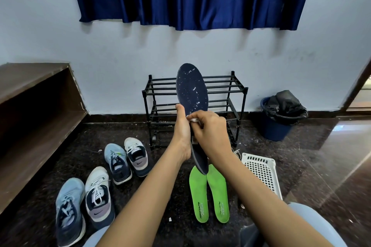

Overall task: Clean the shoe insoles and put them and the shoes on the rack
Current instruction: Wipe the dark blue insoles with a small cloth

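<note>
One navy insole (192, 88) upright before black rack (224, 86), L hand (181, 126) grip clamped on its edge, R hand (210, 130) grip pinching white cloth (194, 120) on it, 2 green insoles (198, 192) & 4 shoes (98, 192) on floor (84, 146)

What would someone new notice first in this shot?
The dark blue insole, flecked with white, stands upright at centre, gripped by the left hand while the right hand presses a white cloth to it. Two bright green insoles lie side by side on the dark floor just below, with four sneakers to their left and the black rack behind, against the wall.
</note>
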Motion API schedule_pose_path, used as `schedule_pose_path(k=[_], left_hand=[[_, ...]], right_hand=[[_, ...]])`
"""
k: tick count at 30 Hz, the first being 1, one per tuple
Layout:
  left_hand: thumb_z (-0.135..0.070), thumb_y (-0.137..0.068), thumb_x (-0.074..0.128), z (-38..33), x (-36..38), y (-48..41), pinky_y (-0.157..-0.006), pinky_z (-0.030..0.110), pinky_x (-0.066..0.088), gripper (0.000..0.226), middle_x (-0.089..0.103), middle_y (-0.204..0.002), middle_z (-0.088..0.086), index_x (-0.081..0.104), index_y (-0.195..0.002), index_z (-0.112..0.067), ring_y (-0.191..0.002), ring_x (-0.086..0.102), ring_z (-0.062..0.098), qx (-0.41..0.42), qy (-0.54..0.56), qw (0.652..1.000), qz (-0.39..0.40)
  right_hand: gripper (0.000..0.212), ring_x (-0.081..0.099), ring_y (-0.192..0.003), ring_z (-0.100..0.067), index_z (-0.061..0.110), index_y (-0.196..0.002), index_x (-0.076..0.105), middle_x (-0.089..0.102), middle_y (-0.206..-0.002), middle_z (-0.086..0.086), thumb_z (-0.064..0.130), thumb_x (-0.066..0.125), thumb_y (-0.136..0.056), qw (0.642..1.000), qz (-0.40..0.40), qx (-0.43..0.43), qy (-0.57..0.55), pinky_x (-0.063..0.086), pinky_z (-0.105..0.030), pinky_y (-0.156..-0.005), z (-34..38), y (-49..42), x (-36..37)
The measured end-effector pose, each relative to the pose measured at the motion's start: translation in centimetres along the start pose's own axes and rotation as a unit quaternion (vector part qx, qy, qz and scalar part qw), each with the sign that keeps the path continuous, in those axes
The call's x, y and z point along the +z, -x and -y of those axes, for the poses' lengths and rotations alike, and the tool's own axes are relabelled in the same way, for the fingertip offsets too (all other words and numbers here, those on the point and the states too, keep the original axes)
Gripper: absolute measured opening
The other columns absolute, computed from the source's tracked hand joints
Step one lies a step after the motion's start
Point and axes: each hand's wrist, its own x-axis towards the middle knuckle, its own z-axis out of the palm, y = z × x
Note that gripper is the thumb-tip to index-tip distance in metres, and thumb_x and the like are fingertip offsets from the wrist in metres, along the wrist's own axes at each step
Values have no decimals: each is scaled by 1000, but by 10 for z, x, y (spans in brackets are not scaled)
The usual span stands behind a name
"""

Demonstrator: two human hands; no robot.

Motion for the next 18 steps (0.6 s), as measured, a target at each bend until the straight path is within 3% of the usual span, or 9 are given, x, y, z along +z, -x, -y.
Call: schedule_pose_path(k=[4,9,12,14,18], left_hand=[[-71,-94,25,5,3,1,-65,29,52,72,74,-77,3,71,-85,-17,-66,71,16,-14,5,1000,19],[-71,-95,17,-1,-6,-6,-74,31,53,83,74,-104,11,73,-96,-10,-90,70,21,-8,-8,1000,-4],[-70,-95,12,-4,-7,-7,-84,31,53,89,72,-110,11,73,-99,-6,-97,68,23,13,-12,1000,-12],[-71,-95,16,-4,-6,-6,-80,31,54,84,74,-106,9,73,-98,-10,-94,70,20,18,0,1000,-10],[-69,-96,23,4,1,-3,-63,26,54,71,74,-82,2,71,-87,-18,-71,71,14,13,-5,1000,2]], right_hand=[[19,65,-80,-24,11,-87,73,73,-84,-2,0,61,-76,999,-21,24,-11,52,-40,-75,-3,-3,-1],[24,65,-82,-24,12,-88,73,73,-84,-3,-2,62,-74,1000,-4,14,-13,48,-31,-80,2,12,8],[24,65,-81,-24,13,-87,73,73,-84,-3,-2,61,-72,1000,1,-3,-13,50,-32,-76,4,13,9],[24,65,-79,-23,12,-86,73,72,-82,-3,-3,62,-72,1000,-9,-7,-15,48,-30,-76,3,8,6],[22,63,-80,-24,12,-87,73,72,-83,-2,-2,62,-74,1000,-22,2,9,45,-30,-75,-1,-3,2]])
